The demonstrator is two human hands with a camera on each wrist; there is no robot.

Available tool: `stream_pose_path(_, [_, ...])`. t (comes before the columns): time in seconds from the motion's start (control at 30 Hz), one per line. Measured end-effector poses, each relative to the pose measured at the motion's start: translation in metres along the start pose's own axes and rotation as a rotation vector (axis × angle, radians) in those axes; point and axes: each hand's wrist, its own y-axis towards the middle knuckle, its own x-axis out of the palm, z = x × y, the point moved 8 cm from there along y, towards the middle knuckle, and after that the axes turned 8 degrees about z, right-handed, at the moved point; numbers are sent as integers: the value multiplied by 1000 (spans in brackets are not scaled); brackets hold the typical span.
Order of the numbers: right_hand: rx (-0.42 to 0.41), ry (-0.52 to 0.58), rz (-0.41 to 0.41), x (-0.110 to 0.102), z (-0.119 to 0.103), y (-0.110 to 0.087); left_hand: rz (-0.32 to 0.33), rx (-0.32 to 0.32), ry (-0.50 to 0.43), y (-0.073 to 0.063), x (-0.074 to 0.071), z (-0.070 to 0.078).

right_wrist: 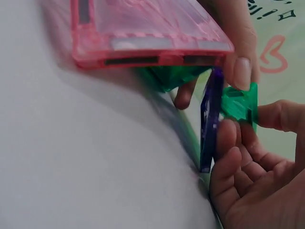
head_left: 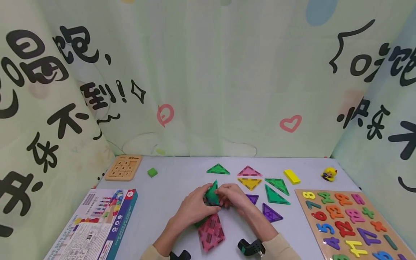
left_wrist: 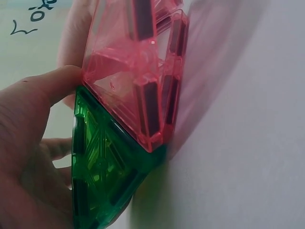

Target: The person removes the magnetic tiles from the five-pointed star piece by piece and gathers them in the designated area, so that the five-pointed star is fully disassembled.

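Observation:
A pink block of joined, see-through magnetic tiles (head_left: 211, 233) sits on the table just in front of both hands. My left hand (head_left: 195, 206) grips a green magnetic tile (head_left: 212, 195) joined to the far side of the pink part. In the left wrist view, its thumb presses where green tile (left_wrist: 105, 162) and pink tiles (left_wrist: 143, 86) meet. My right hand (right_wrist: 267, 181) pinches a green tile (right_wrist: 243, 107) between thumb and fingertips, with the left thumb at its edge. A purple tile (right_wrist: 210, 124) stands upright against the right fingers, below the pink tiles.
Loose triangular tiles lie beyond and to the right, including yellow (head_left: 249, 183), green (head_left: 276, 195) and purple (head_left: 271, 213). A number board (head_left: 354, 216) lies right, a box (head_left: 94, 224) left. Farther back are a wooden tray (head_left: 123, 168), green cube (head_left: 152, 172), yellow block (head_left: 291, 176) and toy figure (head_left: 329, 174).

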Motion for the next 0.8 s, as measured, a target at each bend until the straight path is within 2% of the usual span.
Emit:
stream_pose_path(0.13, [47, 61, -16, -3, 3, 1, 1, -7, -6, 0, -1, -1])
stream_pose_path(0.4, [53, 58, -64, -4, 2, 3, -23, -22, -35, 0, -1, -2])
stream_pose_path(0.5, [53, 40, -18, -9, 0, 4, -35, -24, -49, -1, -1, -2])
stream_pose_path(0.57, [30, 1, 47, -14, -3, 7, -44, -28, -51, -1, -1, -2])
stream_pose_path(0.73, [-66, -181, 198, -25, -18, 18, -51, -35, -47, -2, -1, -2])
stream_pose_path(0.8, [-85, -249, 229, -27, -21, 24, -54, -38, -43, -2, 1, -2])
